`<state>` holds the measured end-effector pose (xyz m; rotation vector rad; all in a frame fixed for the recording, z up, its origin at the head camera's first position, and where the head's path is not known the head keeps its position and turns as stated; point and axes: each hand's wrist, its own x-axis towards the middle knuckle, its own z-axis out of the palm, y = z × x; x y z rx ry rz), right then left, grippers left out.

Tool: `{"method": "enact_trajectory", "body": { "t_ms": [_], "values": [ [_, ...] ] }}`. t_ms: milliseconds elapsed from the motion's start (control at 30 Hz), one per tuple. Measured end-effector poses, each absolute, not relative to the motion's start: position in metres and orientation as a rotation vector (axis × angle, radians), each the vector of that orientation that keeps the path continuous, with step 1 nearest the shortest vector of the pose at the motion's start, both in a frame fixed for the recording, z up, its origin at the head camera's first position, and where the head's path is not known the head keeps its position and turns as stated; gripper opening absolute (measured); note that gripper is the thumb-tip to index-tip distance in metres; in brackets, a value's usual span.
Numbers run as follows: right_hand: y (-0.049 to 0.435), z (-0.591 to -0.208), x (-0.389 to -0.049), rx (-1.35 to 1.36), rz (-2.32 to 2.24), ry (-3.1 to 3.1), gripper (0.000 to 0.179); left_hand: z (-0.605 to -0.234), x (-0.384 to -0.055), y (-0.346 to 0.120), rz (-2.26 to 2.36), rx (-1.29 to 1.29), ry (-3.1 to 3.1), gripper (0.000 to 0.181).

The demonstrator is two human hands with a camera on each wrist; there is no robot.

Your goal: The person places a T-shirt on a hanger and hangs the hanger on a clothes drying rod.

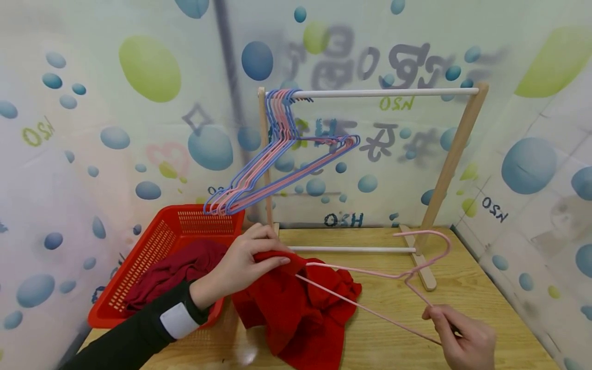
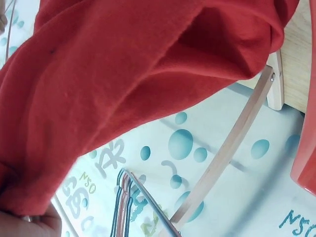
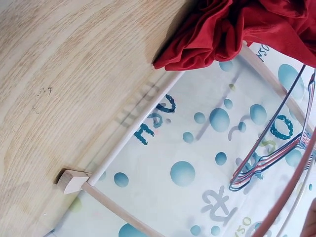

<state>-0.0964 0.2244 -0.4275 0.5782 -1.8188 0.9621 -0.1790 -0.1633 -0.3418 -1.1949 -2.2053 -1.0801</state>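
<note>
My left hand [image 1: 245, 259] pinches the upper edge of a red garment [image 1: 300, 313], whose folds hang down to the table. One end of a pink hanger [image 1: 370, 308] goes in at that edge, so the cloth hides its tip. At the hanger's other end, my right hand [image 1: 464, 334] grips the wire, with the hook curving up above it. In the left wrist view the red cloth [image 2: 113, 74] spreads across most of the picture, and the left fingers [image 2: 34, 224] show at its lower corner.
A red plastic basket [image 1: 171, 221] at the left holds a dark red cloth [image 1: 185, 272]. Behind the hands stands a wooden rack with a white rail [image 1: 384, 93]. Several blue and pink hangers [image 1: 277, 154] hang at the rail's left end. The tabletop [image 1: 481, 288] is wood-grained.
</note>
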Motion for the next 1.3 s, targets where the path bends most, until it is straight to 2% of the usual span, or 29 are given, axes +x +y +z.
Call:
{"method": "enact_trajectory", "body": {
  "t_ms": [433,733,1300],
  "values": [
    [0.223,-0.426,-0.097,0.602,0.945,-1.839,0.035,-0.346,-0.176,-0.159,-0.948,-1.293,-2.203,0.01],
    [0.218,-0.422,-0.098,0.609,0.921,-1.864,0.032,-0.348,-0.18,-0.156,-0.76,-1.47,-2.096,0.004],
    [0.212,-0.422,-0.1,0.622,0.908,-1.853,0.036,-0.35,-0.172,-0.153,-0.788,-1.476,-2.184,0.013]
  ]
}}
